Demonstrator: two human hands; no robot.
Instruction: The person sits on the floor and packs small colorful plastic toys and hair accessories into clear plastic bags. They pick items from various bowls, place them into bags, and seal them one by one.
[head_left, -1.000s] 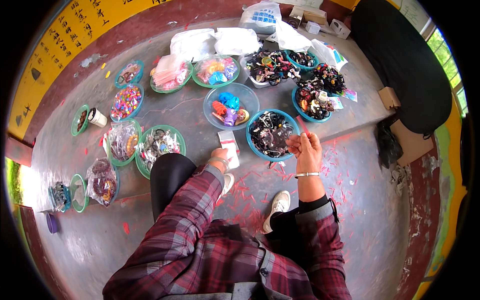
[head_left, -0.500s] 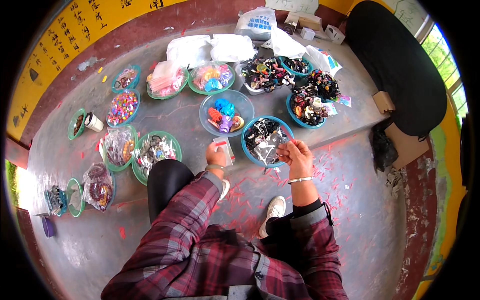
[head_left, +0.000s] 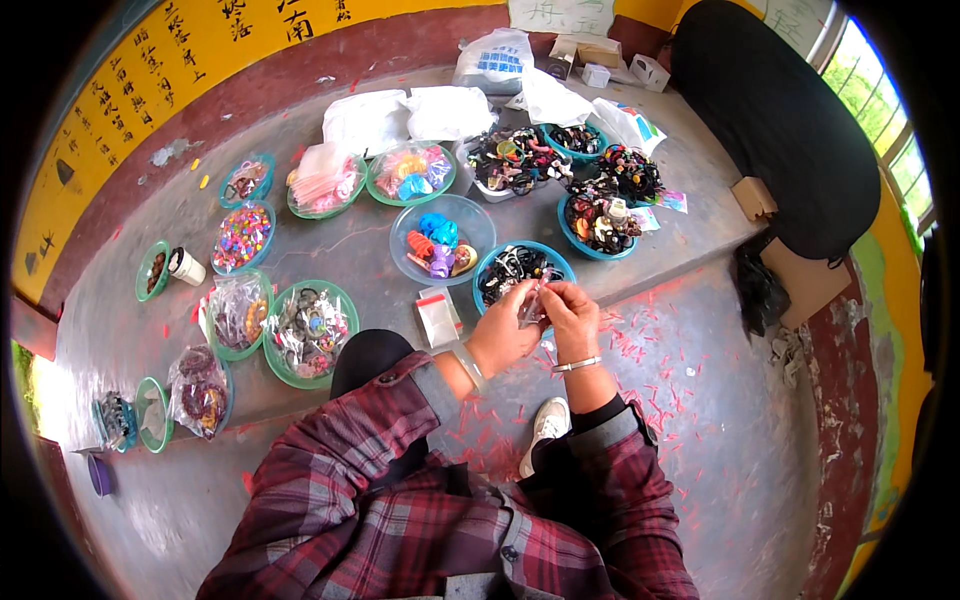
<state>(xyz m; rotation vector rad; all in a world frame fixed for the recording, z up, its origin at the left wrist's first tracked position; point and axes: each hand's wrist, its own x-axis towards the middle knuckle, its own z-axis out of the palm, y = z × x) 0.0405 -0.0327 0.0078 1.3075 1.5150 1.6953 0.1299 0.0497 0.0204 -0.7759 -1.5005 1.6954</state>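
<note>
Your left hand (head_left: pixel 503 335) and right hand (head_left: pixel 574 315) meet in front of you, fingertips nearly together, both pinching a small clear plastic bag (head_left: pixel 530 312). The bag sits between your fingers, over the near edge of the blue basin (head_left: pixel 500 248) — fingers hide much of it, so you cannot tell what, if anything, is inside. Dark and pale hair ties (head_left: pixel 515 268) fill that basin. Just left of your left hand, flat pale zip bags with red strips (head_left: pixel 438 320) lie on the grey ledge (head_left: pixel 385 300). Beyond them stands a translucent basin (head_left: pixel 405 240) with blue, orange-red and purple bundles in it. Farther left, a green basin (head_left: pixel 345 298) holds a jumble of small accessories. Your right wrist wears a bangle (head_left: pixel 577 365); red scraps (head_left: pixel 650 380) litter the lower floor to its right.
</note>
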